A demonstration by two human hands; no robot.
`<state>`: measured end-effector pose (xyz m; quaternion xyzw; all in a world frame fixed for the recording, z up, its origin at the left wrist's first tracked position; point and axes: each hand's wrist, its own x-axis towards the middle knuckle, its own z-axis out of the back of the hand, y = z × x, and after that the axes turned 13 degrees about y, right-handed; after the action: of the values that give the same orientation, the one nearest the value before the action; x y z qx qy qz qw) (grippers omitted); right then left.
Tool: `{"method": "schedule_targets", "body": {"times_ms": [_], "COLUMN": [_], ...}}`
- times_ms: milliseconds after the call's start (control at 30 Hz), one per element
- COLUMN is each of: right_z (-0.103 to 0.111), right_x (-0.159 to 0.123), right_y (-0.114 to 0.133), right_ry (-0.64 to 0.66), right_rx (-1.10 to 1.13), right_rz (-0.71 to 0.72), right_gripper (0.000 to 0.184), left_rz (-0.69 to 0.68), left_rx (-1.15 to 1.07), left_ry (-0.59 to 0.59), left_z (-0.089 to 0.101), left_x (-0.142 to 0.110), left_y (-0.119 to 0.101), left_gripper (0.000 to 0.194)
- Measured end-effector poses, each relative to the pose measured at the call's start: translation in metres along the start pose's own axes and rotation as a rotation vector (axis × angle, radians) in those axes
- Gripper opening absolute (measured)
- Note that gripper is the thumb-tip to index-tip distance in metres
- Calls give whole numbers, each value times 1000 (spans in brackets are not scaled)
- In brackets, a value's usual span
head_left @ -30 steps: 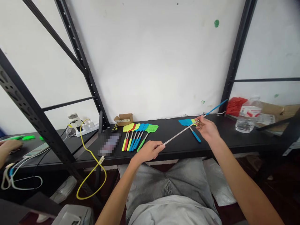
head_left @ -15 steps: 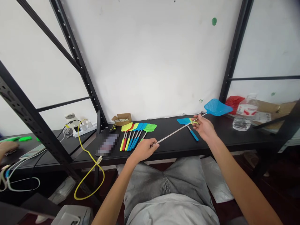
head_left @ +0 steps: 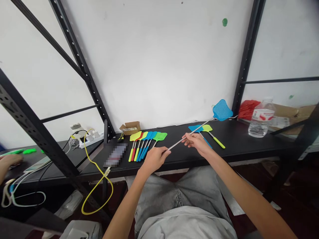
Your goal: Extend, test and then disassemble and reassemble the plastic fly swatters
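I hold a blue fly swatter (head_left: 221,110) with a long extended metal rod above the black shelf (head_left: 239,146). My left hand (head_left: 155,158) is closed round the handle end of the rod. My right hand (head_left: 195,141) pinches the rod farther along, about a hand's width from the left. The swatter's head points up and to the right, near the black upright. Under my right hand two short swatters lie on the shelf, one blue (head_left: 194,128) and one yellow-green (head_left: 213,136).
A row of several collapsed swatters (head_left: 146,142) in yellow, red, blue and green lies left of my hands. Behind them sits a small cardboard box (head_left: 130,127). A water bottle (head_left: 260,120) and red bag (head_left: 248,109) stand at right. Another person's hand (head_left: 7,162) shows at far left.
My right hand has slid down the rod toward my left hand. The swatter's head has turned from edge-on to face-on and sits closer in. The yellow-green swatter on the shelf is now uncovered.
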<state>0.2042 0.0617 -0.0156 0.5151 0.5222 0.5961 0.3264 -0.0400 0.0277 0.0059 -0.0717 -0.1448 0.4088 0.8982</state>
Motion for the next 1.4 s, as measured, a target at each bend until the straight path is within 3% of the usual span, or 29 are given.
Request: {"method": "schedule_targets", "body": {"times_ms": [300, 600, 967, 1100, 1233, 1400], "right_z": [21, 70, 62, 70, 91, 98], "right_x": [0, -6, -3, -4, -11, -12], "right_y": [13, 20, 20, 18, 18, 19], "right_ry": [-181, -395, -371, -393, -504, -451], "right_rx": [86, 195, 221, 238, 299, 374], "right_rz": [45, 101, 82, 79, 101, 125], "right_gripper": [32, 17, 17, 13, 10, 18], "left_rz": [-1, 55, 135, 163, 273, 329], "left_rx": [44, -134, -190, -120, 52, 239], "left_ry": [48, 104, 125, 115, 13, -232], "left_z": [20, 48, 60, 62, 67, 69], "left_x": [-8, -26, -38, -42, -50, -49], "left_y": [18, 61, 89, 100, 119, 122], "left_gripper": [41, 43, 45, 45, 41, 29]}}
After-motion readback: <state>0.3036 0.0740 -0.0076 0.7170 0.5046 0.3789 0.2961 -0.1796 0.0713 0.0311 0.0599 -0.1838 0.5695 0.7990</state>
